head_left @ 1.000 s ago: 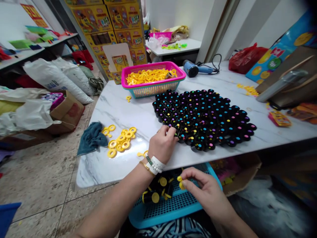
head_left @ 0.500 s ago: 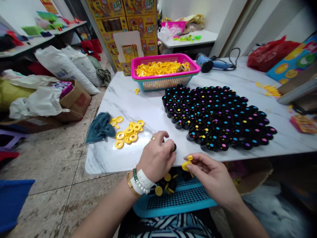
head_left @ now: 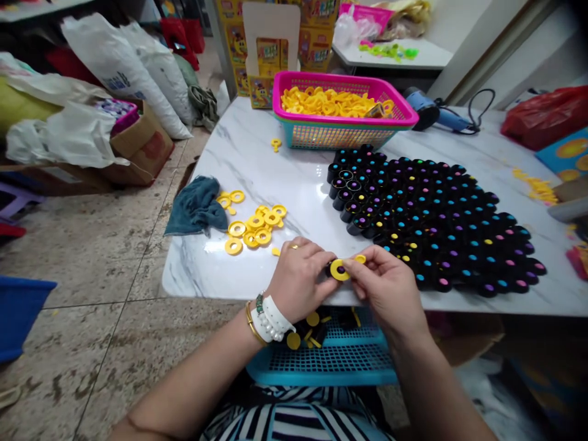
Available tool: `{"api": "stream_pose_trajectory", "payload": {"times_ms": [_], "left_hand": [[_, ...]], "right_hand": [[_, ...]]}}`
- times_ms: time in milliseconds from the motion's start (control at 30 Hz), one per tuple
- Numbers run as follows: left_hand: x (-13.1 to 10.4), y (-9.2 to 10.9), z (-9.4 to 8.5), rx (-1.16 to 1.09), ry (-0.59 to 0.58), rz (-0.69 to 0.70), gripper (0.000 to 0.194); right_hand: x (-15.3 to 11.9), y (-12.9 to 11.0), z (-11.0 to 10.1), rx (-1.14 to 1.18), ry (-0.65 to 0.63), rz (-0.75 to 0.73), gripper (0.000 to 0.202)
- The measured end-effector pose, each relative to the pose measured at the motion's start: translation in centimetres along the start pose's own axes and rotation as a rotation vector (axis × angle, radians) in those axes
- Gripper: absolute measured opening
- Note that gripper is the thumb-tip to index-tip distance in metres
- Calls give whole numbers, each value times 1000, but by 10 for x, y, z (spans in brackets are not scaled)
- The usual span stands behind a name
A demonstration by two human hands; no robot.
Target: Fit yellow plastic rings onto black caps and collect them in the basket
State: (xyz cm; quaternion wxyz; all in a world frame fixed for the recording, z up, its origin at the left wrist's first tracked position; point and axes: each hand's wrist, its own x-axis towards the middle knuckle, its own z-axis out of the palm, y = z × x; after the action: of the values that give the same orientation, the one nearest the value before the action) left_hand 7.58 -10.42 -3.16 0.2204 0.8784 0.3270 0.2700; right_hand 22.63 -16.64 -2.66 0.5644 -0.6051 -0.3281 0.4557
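My left hand (head_left: 301, 275) is closed on a black cylinder (head_left: 329, 268) above the table's front edge, most of it hidden by the fingers. Between the thumb and fingers of my right hand (head_left: 390, 285) is a yellow ring piece (head_left: 340, 270) with a small round tab, its ring against the end of the black cylinder. Loose yellow ring pieces (head_left: 257, 229) lie left of my hands. To the right stand many black cylinders (head_left: 441, 220) packed together, with coloured dots inside.
A pink and teal basket (head_left: 344, 125) of yellow rings stands at the back. A dark cloth (head_left: 197, 205) lies at the left. Below the front edge is a blue basket (head_left: 321, 375) with black and yellow pieces. A blue power tool (head_left: 441, 113) lies at the back right.
My two hands have come together, and the yellow ring piece now meets the black cylinder. The view has tilted down and shifted left.
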Motion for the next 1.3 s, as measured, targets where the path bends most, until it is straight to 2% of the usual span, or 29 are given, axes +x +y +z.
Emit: {"api": "stream_pose_trajectory", "payload": {"times_ms": [267,500,700,900,1000,1133,1233,1300], "left_hand": [[0,2,-2,54,-47,-8,19],[-1,2,0,85,-58,22,16],[0,2,-1,98,-74,18,19],[0,3,-1,108,-105,-10,20],[-1,8,-6,43,-137,-83,16],[3,12,-13,-155,-158,-189,26],[7,11,-15,-255,-197,-152,35],[5,10,-12,-270,-202,-111,34]], "right_hand": [[0,3,1,-8,21,49,29],[-4,7,4,-4,57,-23,26],[-3,3,3,-86,-20,-5,28],[-1,4,5,-68,-12,-14,28],[-3,5,6,-115,-5,-61,28],[-7,5,8,-139,7,-95,27],[-8,4,9,-153,27,-145,26],[-8,5,10,-142,37,-169,26]]}}
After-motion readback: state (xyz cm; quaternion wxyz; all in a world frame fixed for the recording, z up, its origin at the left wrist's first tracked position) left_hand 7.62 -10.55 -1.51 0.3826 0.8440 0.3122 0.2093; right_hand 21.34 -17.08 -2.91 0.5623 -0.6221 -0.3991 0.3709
